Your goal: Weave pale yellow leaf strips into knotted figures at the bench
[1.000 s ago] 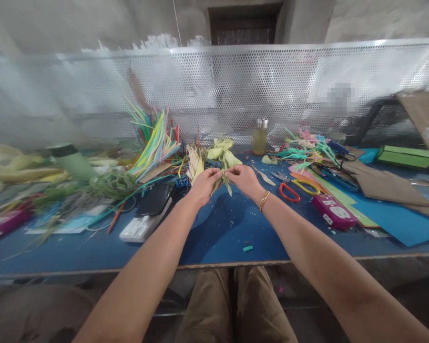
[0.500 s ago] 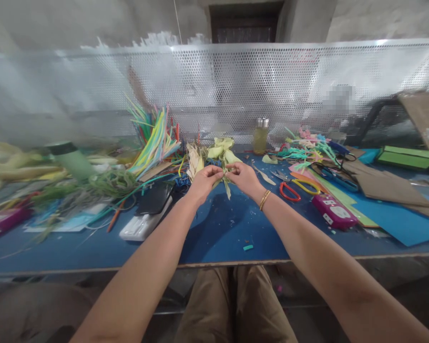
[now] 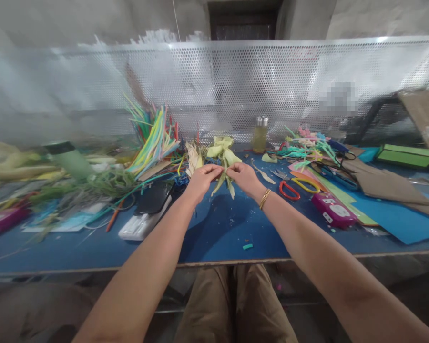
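Note:
A pale green-yellow bundle of corn husk is at the centre, its broad petal-like pieces spreading upward and two strips hanging below my fingers. My left hand pinches it from the left, thumb against fingertips. From the right, my right hand, with a gold bracelet at the wrist, pinches the same bundle near its narrow middle. The fingertips of both hands almost meet there, and the exact grip point is partly hidden. Just left of the bundle are drier, tan husk pieces.
Scissors with red and yellow handles lie right of my hands, near a purple box-shaped item. A black phone rests on a white object at left. Pipe cleaners, a glass bottle and a perforated metal panel stand behind.
The lower husk strips now hang apart below my fingers, where they were closer together before. My left fingers have straightened slightly; both hands stay at the bundle.

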`<state>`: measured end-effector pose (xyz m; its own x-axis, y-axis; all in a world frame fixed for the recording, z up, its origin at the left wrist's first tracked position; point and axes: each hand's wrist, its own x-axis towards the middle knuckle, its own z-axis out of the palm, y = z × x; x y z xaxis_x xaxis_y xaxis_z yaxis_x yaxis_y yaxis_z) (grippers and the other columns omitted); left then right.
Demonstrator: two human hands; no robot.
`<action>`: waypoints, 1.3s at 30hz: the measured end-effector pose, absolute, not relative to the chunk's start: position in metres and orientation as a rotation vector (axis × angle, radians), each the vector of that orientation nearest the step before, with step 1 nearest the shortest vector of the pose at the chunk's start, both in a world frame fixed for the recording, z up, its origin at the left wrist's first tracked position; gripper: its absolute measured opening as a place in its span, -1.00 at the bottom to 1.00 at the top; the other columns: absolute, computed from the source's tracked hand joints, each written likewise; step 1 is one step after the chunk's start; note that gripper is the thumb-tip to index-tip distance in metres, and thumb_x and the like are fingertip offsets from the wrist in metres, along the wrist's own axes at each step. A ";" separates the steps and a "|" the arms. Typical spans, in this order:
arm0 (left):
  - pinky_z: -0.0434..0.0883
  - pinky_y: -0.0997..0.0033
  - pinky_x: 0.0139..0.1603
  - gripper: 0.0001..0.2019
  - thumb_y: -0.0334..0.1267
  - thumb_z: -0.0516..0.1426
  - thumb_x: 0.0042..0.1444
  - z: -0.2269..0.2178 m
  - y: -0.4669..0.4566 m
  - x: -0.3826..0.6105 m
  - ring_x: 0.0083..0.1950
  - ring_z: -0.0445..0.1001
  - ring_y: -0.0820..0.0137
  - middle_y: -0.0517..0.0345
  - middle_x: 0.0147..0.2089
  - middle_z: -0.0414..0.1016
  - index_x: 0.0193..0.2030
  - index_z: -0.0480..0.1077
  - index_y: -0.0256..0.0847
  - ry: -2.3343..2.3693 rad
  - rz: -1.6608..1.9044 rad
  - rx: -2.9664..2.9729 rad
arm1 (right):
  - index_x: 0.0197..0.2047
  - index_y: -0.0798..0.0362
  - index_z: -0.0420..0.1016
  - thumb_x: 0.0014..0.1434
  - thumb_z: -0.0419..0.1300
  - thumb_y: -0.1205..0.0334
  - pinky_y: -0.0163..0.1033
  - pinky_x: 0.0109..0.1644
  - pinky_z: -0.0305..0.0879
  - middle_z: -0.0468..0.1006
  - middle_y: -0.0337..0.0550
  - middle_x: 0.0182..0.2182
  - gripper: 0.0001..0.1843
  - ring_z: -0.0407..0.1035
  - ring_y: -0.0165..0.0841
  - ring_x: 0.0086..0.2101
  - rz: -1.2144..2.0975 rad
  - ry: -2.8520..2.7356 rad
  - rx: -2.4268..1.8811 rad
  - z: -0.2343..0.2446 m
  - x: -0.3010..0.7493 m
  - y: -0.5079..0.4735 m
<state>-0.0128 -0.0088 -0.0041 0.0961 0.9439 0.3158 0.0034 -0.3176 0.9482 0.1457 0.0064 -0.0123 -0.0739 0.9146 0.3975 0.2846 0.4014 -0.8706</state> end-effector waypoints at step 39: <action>0.32 0.50 -0.41 -0.95 -0.37 0.06 0.17 -0.002 -0.002 -0.015 -0.40 0.47 0.41 0.21 -0.43 0.41 -0.30 0.26 -0.16 1.142 1.524 1.255 | -0.45 0.08 0.51 0.07 0.19 0.17 -0.31 -0.36 0.19 0.50 -0.24 -0.52 -0.82 0.31 -0.42 -0.48 0.600 -1.723 -1.226 0.004 0.164 0.004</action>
